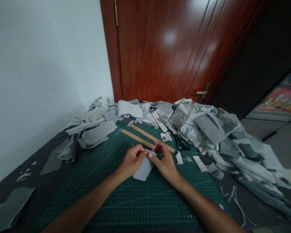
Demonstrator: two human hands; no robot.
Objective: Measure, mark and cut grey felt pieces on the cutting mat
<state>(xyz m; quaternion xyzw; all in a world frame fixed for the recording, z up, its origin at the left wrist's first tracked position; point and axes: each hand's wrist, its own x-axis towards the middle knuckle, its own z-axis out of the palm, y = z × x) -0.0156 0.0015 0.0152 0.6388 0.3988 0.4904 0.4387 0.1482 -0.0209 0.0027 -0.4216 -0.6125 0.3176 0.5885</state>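
A small piece of light grey fabric hangs from the fingers of both my hands above the green cutting mat. My left hand pinches its upper edge from the left side. On the right, my right hand grips the same edge between thumb and fingers. The thumbs nearly meet at the top of the cloth, and its lower end dangles toward me. Whether a needle or thread sits between the fingertips is too small to tell. Just beyond the hands lie two wooden rulers.
Black scissors rest right of the rulers, near small cream fabric pieces. A tall heap of grey and beige cloth covers the right side. Another fabric pile lies at the left, with folded grey cloth nearer. A wooden door stands behind.
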